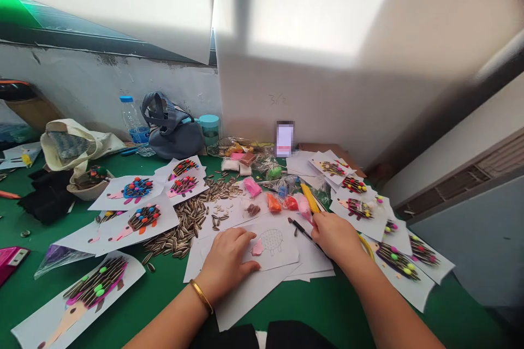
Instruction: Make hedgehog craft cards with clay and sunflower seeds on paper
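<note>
My left hand (pixel 229 253), with a gold bangle at the wrist, lies with fingers apart on a white sheet (pixel 290 253). The sheet carries an outline drawing of a hedgehog (pixel 272 241), and a piece of pink clay (pixel 257 247) sits on its head end, beside my fingertips. My right hand (pixel 333 235) is closed at the right, by a bag of pink clay (pixel 304 207) and a yellow tool (pixel 310 197). What its fingers grip is hidden. A black pen (pixel 303 230) runs beneath that hand. Orange clay (pixel 273 203) and red clay (pixel 291 203) lie behind the sheet.
Sunflower seeds (pixel 180 229) are heaped left of the sheets. Finished hedgehog pictures lie on both sides, one at the front left (pixel 96 289) and one at the right (pixel 395 262). Along the wall stand a phone (pixel 285 139), a teal-lidded cup (pixel 210 130), a blue-grey bag (pixel 176 133) and a water bottle (pixel 134 122).
</note>
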A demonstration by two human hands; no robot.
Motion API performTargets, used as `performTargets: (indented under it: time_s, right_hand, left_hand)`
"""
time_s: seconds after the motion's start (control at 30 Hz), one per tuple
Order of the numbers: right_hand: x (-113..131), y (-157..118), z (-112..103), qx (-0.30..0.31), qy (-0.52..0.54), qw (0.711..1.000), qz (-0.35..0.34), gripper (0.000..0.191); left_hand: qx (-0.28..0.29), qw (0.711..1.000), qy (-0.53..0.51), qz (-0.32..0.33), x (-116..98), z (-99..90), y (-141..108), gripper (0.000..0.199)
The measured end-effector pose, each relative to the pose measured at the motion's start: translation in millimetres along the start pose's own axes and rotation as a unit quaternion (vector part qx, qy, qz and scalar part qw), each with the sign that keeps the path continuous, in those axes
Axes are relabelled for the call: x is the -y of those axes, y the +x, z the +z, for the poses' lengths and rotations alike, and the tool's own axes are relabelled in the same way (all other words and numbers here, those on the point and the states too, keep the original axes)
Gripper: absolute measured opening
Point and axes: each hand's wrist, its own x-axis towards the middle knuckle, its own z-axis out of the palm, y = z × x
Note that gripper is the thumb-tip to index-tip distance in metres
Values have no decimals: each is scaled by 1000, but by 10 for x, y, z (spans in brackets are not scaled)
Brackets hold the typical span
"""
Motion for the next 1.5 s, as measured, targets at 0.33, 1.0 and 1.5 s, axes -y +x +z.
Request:
performTargets:
  time_s: [0.33,1.0,1.5]
  right_hand:
    - [628,-158,50,-30,141,949,-281,23]
    - [857,-161,121,-135,63,926,-346,8]
    - [673,-167,202,-137,39,928,-343,4]
  left_hand:
    - [9,1000,-6,-4,11,-4,16,66]
    - [6,1000,-2,-7,-1,-5,20,63]
    - [18,1000,-1,-14,10,5,21,67]
